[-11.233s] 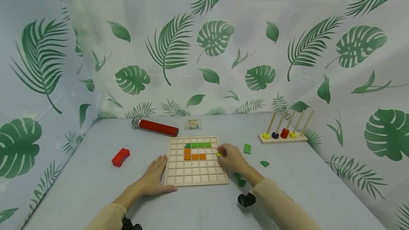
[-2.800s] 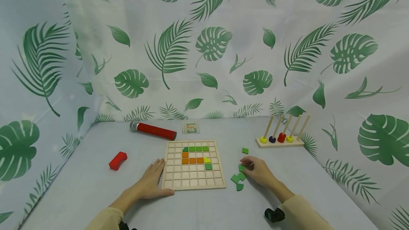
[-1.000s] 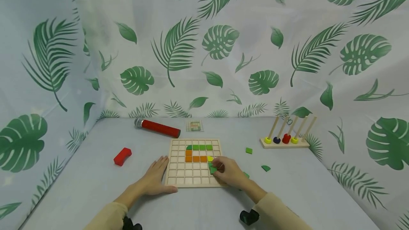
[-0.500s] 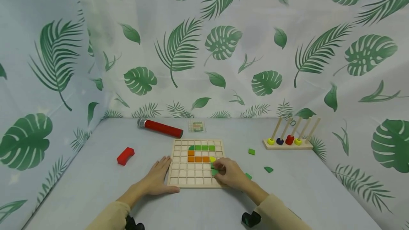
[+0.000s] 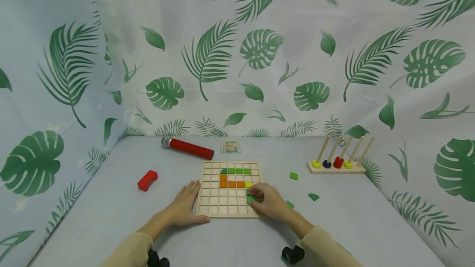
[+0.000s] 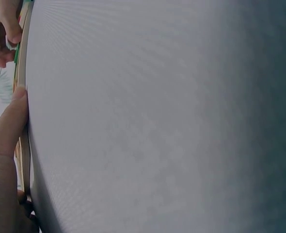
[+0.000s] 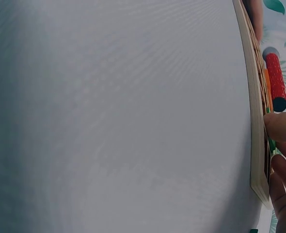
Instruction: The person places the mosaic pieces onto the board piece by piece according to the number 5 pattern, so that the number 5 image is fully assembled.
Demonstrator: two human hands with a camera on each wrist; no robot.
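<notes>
"Two contacts to assess. Begin at the left."

"Past the notched red block (image 5: 147, 180), the left grip (image 5: 182, 205) lies flat and spread, holding nothing, against the left edge of the wooden grid board (image 5: 222, 206), thumb at the near corner. I judge it a brace: light, steady pressure, enough to stop the board sliding on the desk (image 5: 230, 242)."

"And the grid?"

"An orange row (image 5: 231, 184) ends at a yellow tile (image 5: 248, 184). Below that sits one green square, partly behind the fingers; the handled green tile (image 5: 251, 199) is next in the column. Whether it is fully seated, I cannot tell."

"State of the right grip (image 5: 269, 202)?"

"Nearly closed, thumb and forefinger pinching the handled green tile."

"Recommended method?"

"Square the sides to the ribs, lower level, press the middle until flush, release straight upward. Chief risks, in my judgement: a corner riding on a rib, or a fingertip nudging the green square."

"Further right?"

"Loose green pieces (image 5: 294, 176) lie on the desk, short of the peg stand (image 5: 335, 171). One is just beside the wrist; withdrawal should clear it."
</notes>
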